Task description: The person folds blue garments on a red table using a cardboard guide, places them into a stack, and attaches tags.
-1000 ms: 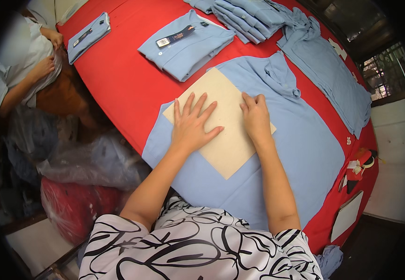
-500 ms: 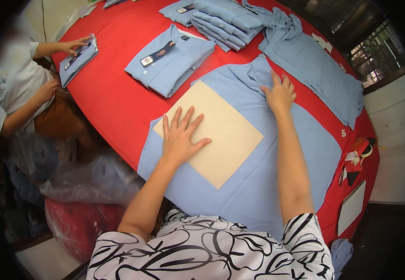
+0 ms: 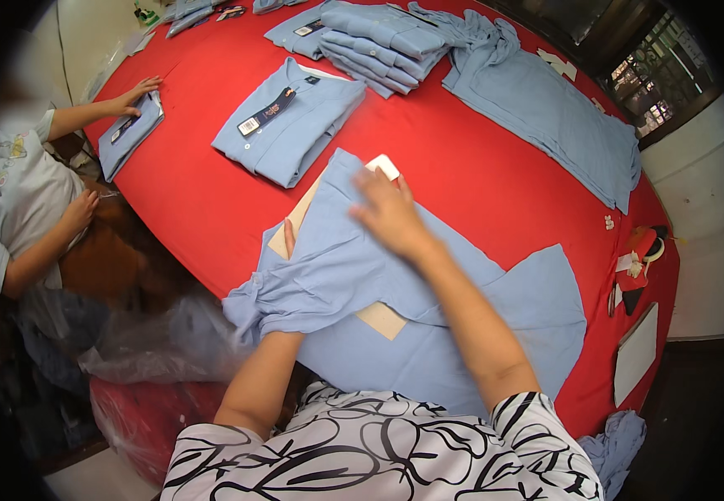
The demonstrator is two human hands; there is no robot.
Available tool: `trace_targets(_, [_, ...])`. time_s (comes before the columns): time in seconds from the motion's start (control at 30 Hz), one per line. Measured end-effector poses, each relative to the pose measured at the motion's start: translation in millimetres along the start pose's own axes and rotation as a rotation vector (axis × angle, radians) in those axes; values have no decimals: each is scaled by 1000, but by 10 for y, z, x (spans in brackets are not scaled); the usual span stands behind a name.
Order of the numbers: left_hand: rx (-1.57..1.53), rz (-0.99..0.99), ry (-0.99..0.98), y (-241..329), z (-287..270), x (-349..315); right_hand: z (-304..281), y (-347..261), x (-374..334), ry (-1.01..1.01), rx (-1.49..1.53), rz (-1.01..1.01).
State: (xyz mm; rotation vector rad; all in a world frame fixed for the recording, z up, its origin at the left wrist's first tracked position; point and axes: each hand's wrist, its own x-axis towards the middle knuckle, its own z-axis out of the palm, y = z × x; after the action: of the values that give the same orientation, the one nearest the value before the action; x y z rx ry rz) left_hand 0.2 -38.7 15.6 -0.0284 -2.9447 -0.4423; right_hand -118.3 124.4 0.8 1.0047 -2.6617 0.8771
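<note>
Red cloth covers our surface (image 3: 187, 209), with a window (image 3: 654, 88) beyond its far right corner. We locate the shirt (image 3: 341, 263) directly before us, near the edge on our side. One side of it lies folded across the card (image 3: 381, 320), which shows only at the upper left and at a small lower corner. Its sleeve (image 3: 245, 305) bunches over our left wrist.

Our left hand (image 3: 289, 239) sits mostly under the fabric; its fingers emerge beside the card's left part, and we cannot tell how far it is open or what it grips. Our right hand (image 3: 391, 210) is blurred over the shirt's upper end, its fingers somewhat spread; we cannot tell whether it pinches the fabric.

Ahead of our hands we find a tagged shirt (image 3: 274, 159), folded, and behind it a stack (image 3: 383, 50). Loose garments (image 3: 546, 125) extend along the right. Near the right edge we note a tape roll (image 3: 655, 250) and a white panel (image 3: 636, 355). At left, a co-worker (image 3: 24, 179) rests one hand on a folded garment (image 3: 116, 150).
</note>
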Motion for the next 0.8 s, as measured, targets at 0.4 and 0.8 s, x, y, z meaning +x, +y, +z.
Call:
trace_targets(0.4, [-27, 16, 49, -38, -66, -37, -382, 12, -257, -248, 421, 57])
trace_targets(0.8, [-34, 68, 49, -92, -271, -142, -1675, 1470, -2442, 239, -438, 563])
